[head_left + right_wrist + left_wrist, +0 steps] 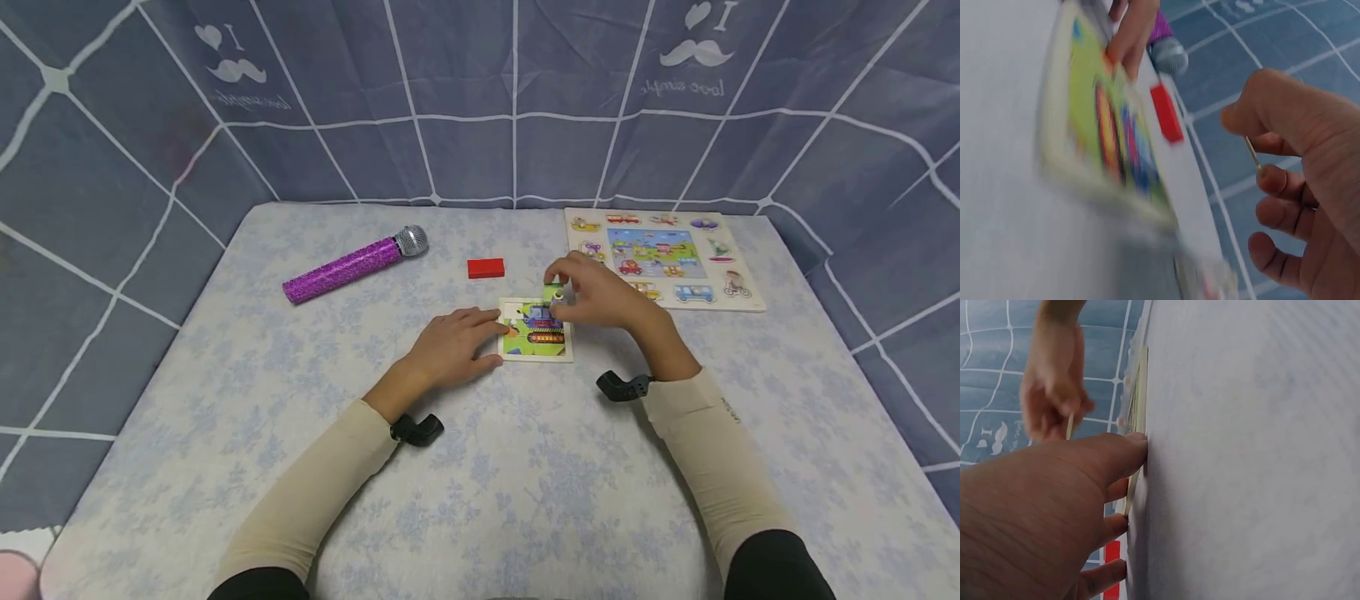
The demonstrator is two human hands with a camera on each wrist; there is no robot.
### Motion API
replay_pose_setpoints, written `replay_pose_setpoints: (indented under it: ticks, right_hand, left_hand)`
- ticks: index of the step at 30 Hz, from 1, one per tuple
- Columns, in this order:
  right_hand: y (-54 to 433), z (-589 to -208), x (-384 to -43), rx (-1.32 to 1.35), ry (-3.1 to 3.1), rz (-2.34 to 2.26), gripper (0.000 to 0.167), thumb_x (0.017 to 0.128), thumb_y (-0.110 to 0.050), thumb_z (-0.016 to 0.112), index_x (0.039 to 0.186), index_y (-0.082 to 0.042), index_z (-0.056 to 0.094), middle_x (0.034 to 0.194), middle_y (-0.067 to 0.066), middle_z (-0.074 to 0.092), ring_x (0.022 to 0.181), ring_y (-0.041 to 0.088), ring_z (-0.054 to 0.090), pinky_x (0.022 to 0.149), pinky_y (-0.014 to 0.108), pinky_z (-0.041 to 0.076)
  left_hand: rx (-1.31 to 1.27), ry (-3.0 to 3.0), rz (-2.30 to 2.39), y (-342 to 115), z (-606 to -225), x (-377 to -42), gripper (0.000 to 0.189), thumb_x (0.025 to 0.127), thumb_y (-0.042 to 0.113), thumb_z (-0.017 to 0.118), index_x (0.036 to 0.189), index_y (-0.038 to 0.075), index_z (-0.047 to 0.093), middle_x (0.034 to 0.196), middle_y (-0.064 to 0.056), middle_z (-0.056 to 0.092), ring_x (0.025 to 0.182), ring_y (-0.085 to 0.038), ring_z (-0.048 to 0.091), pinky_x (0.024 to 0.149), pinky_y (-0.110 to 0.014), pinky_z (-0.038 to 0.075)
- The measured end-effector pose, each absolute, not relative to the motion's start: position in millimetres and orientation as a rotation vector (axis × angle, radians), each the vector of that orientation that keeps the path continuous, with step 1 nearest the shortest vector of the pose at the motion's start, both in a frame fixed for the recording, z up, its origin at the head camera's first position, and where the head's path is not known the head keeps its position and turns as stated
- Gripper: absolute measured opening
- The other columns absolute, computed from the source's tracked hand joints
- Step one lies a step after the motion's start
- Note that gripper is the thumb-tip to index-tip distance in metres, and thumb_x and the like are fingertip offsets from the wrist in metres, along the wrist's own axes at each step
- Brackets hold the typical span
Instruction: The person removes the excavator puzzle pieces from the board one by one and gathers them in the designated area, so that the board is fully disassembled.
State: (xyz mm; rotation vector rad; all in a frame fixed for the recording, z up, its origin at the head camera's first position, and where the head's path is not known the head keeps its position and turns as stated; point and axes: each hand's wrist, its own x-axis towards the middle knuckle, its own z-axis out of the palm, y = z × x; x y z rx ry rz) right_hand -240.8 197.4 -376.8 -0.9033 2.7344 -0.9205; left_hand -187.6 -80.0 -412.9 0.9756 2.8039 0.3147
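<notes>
A small jigsaw puzzle (536, 340) in a pale wooden frame lies on the table, its picture a blue and orange tracked vehicle on green. My left hand (459, 343) rests at its left side, fingers fairly straight, with thumb and fingertips touching the frame edge. Over the puzzle's far right corner, my right hand (602, 293) pinches a green puzzle piece (553, 292) between thumb and fingers. In the right wrist view the thin edge of that piece (1252, 153) shows, held off the board, the other fingers loosely bent.
Beyond the puzzle lies a red block (486, 268). A purple glitter microphone (352, 268) lies at the back left. At the back right is a larger wooden picture board (738, 250) with vehicle pictures, partly behind my right hand. Tile-patterned cloth (465, 158) hangs behind the table.
</notes>
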Motion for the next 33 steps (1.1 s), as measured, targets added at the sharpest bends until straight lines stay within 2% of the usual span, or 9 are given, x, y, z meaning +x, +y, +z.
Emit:
replay_pose_setpoints:
  ticks: [5, 11, 17, 25, 33]
  right_hand:
    - [244, -384, -219, -0.812, 2.747, -0.941, 0.033, 0.084, -0.009, 0.077, 0.115, -0.006, 0.064, 0.103, 0.01, 0.055, 0.091, 0.025, 0.049, 0.077, 0.044, 0.042]
    - [276, -406, -206, -0.809, 2.739, -0.954, 0.033, 0.086, -0.009, 0.081, 0.115, -0.004, 0.065, 0.099, 0.008, 0.058, 0.085, 0.022, 0.05, 0.074, 0.036, 0.043]
    - [282, -417, -208, -0.85, 2.683, -1.018, 0.03, 0.087, -0.01, 0.082, 0.114, -0.005, 0.069, 0.096, 0.007, 0.058, 0.082, 0.021, 0.047, 0.071, 0.029, 0.039]
    - [282, -416, -206, -0.691, 2.624, -1.085, 0.033, 0.088, -0.008, 0.08, 0.118, -0.002, 0.067, 0.104, 0.013, 0.055, 0.089, 0.025, 0.044, 0.074, 0.028, 0.037]
    - [273, -406, -198, -0.647, 2.598, -1.126, 0.033, 0.087, 0.006, 0.076, 0.117, 0.008, 0.063, 0.101, 0.024, 0.05, 0.089, 0.036, 0.041, 0.074, 0.03, 0.035]
  left_hand:
    - [0.957, 2.807, 0.322, -80, -413, -187, 0.053, 0.1, 0.048, 0.061, 0.148, 0.027, 0.053, 0.161, -0.001, 0.037, 0.144, -0.029, 0.035, 0.107, -0.055, 0.036]
    - [0.962, 2.817, 0.334, -81, -413, -188, 0.053, 0.099, 0.047, 0.062, 0.147, 0.027, 0.054, 0.159, -0.002, 0.038, 0.143, -0.029, 0.037, 0.106, -0.055, 0.037]
    - [0.977, 2.818, 0.351, -81, -415, -189, 0.052, 0.1, 0.048, 0.062, 0.147, 0.027, 0.054, 0.159, -0.002, 0.039, 0.143, -0.029, 0.036, 0.106, -0.055, 0.037]
    - [0.99, 2.818, 0.365, -82, -413, -189, 0.052, 0.1, 0.048, 0.061, 0.147, 0.027, 0.055, 0.16, -0.003, 0.038, 0.143, -0.029, 0.036, 0.107, -0.056, 0.037]
    - [0.985, 2.816, 0.362, -81, -414, -188, 0.052, 0.1, 0.049, 0.061, 0.147, 0.027, 0.055, 0.16, -0.002, 0.038, 0.144, -0.029, 0.035, 0.107, -0.056, 0.036]
